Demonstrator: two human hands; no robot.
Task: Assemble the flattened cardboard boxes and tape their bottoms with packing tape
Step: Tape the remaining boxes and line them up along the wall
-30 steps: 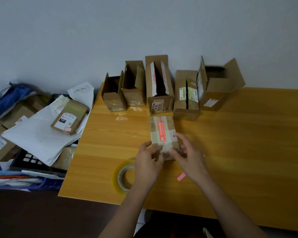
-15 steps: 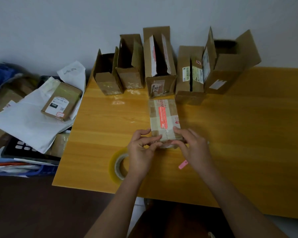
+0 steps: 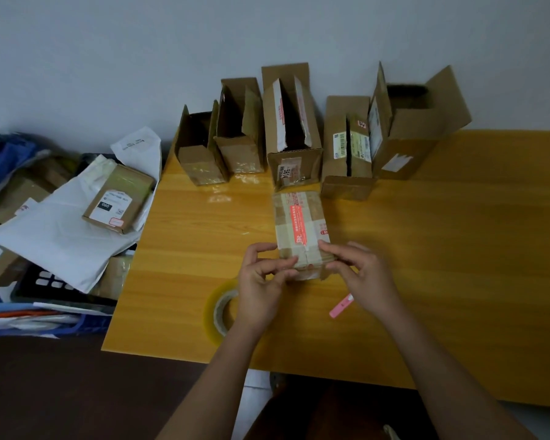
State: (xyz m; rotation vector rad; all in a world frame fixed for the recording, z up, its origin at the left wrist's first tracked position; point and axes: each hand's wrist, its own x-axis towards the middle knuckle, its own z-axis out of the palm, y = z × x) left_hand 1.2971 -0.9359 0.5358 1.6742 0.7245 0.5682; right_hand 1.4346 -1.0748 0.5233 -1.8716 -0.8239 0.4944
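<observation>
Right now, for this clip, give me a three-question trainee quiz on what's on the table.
1. True or false: the roll of packing tape stands on top of the box with the red strip.
2. How many open boxes stand in the row by the wall?
3. The pink slip lies: A) beside the right hand; B) inside an open box; C) on the white bags.

Key
1. False: it lies on the table, partly behind the left hand.
2. Five.
3. A.

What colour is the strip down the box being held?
Orange-red strip with white print, on the brown box; head view.
</observation>
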